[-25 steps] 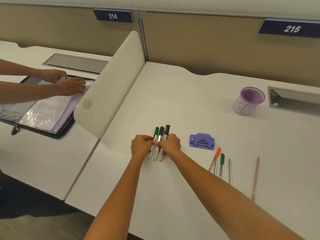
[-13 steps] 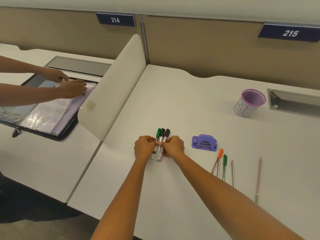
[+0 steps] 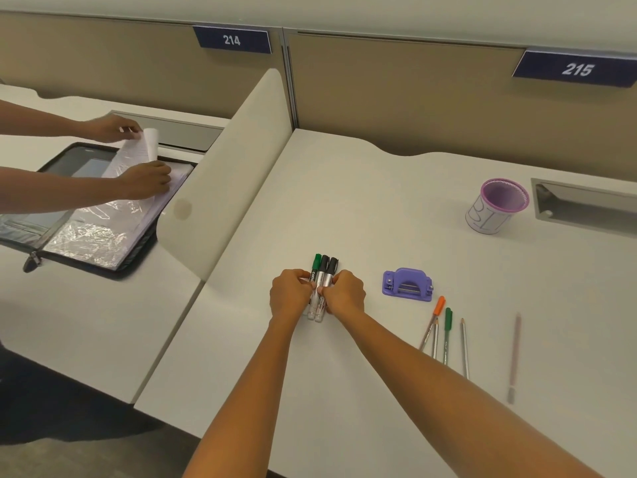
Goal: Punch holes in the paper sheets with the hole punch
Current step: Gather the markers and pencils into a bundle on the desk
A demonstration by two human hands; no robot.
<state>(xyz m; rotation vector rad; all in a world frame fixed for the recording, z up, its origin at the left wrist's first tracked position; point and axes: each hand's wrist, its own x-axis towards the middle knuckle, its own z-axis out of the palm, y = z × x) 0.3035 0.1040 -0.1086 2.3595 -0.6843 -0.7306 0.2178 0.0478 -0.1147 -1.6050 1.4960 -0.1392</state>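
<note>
Three markers (image 3: 323, 270) lie side by side on the white desk (image 3: 344, 201), one green-capped and two black-capped. My left hand (image 3: 290, 294) and my right hand (image 3: 346, 294) pinch them together from both sides. A purple hole punch (image 3: 407, 285) sits on the desk just to the right of my right hand, untouched. Paper sheets (image 3: 138, 157) lie in an open black folder (image 3: 86, 208) on the neighbouring desk at the left, where another person's hands (image 3: 144, 179) lift a sheet.
A curved divider panel (image 3: 238, 160) separates the two desks. A purple-rimmed pen cup (image 3: 496, 207) stands at the back right beside a desk cable slot (image 3: 586, 210). Several pens and pencils (image 3: 448, 332) lie right of my forearm, one pencil (image 3: 514, 357) farther right.
My hands stay pinched on the markers, nearly still. On the left desk the other person has lifted and curled a sheet up from the folder.
</note>
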